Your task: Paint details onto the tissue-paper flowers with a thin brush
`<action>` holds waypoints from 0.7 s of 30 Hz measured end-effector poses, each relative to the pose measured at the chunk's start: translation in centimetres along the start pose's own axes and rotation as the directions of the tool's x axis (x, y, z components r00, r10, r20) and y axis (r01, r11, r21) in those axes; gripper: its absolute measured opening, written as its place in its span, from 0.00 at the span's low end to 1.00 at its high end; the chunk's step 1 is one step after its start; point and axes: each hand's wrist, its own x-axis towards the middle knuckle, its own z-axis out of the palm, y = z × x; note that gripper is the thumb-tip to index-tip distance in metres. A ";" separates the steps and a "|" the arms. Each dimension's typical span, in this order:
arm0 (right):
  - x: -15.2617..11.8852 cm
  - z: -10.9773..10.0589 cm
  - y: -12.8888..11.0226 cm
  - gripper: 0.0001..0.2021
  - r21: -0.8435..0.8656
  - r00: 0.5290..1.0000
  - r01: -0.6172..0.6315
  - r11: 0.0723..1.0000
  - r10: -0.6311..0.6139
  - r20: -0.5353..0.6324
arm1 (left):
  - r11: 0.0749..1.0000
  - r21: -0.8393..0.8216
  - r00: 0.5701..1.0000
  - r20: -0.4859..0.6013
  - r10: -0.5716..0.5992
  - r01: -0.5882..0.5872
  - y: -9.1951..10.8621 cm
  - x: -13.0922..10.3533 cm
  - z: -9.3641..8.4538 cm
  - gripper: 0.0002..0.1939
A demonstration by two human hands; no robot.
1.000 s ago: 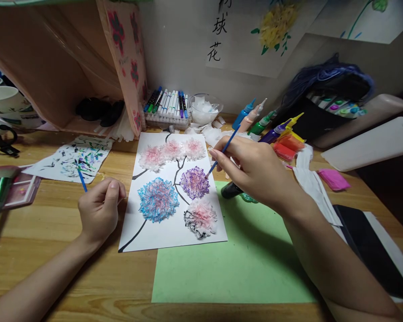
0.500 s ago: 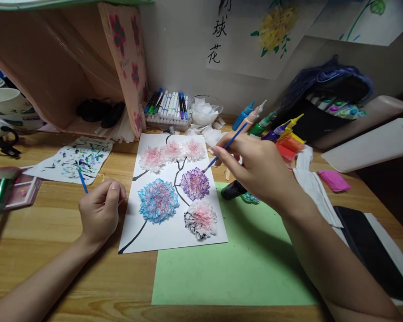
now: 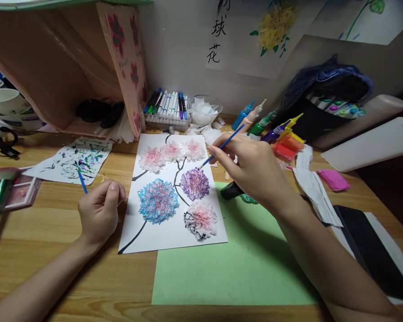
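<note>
In my right hand (image 3: 246,163) is a slim blue paintbrush (image 3: 221,145), pinched between thumb and fingers. Its tip touches the upper edge of the purple-edged tissue-paper flower (image 3: 195,183). This flower is stuck to a white sheet (image 3: 164,239) with black painted stems. Around it are a blue-edged flower (image 3: 158,201), a partly black-edged one (image 3: 200,219) and pink-and-white ones (image 3: 173,151). My left hand (image 3: 99,210) is a fist on the table, left of the sheet. A second blue paintbrush (image 3: 82,181) sticks out of it; its grip is hidden.
Green paper (image 3: 235,273) lies partly under the sheet. A dark bottle (image 3: 231,191) is near my right hand. Behind stand paint bottles (image 3: 245,114), a glass bowl (image 3: 204,109) and several markers (image 3: 168,105). A paint-stained cloth (image 3: 74,161) lies left, by a large makeup brush (image 3: 2,192).
My right hand has shifted slightly left, and the brush tip has gone from the purple flower's upper right edge to its top. My left hand stays in place.
</note>
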 end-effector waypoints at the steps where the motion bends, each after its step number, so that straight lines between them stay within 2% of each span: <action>1: 0.0 0.1 0.0 0.12 0.000 1.000 -0.004 1.000 0.004 0.016 | 1.000 -0.002 1.000 0.000 -0.001 0.001 0.0 0.0 0.0 0.17; 5: 0.0 0.3 0.1 0.12 -0.041 0.998 -0.018 0.999 0.020 0.059 | 1.000 -0.002 1.000 0.000 0.007 -0.007 -0.1 0.0 0.0 0.17; 10: 0.0 0.2 0.1 0.12 -0.007 1.000 -0.003 1.000 0.003 -0.013 | 1.000 -0.005 1.000 0.000 0.016 -0.016 -0.2 0.0 0.0 0.17; 16: 0.0 0.6 0.2 0.12 -0.080 0.998 -0.029 0.996 0.034 0.057 | 1.000 -0.002 1.000 -0.005 0.026 -0.026 -0.2 -0.1 0.0 0.17; 21: 0.1 0.3 0.1 0.12 -0.036 1.000 -0.031 0.999 0.031 0.004 | 1.000 -0.001 1.000 -0.003 0.027 -0.027 -0.1 -0.1 0.0 0.17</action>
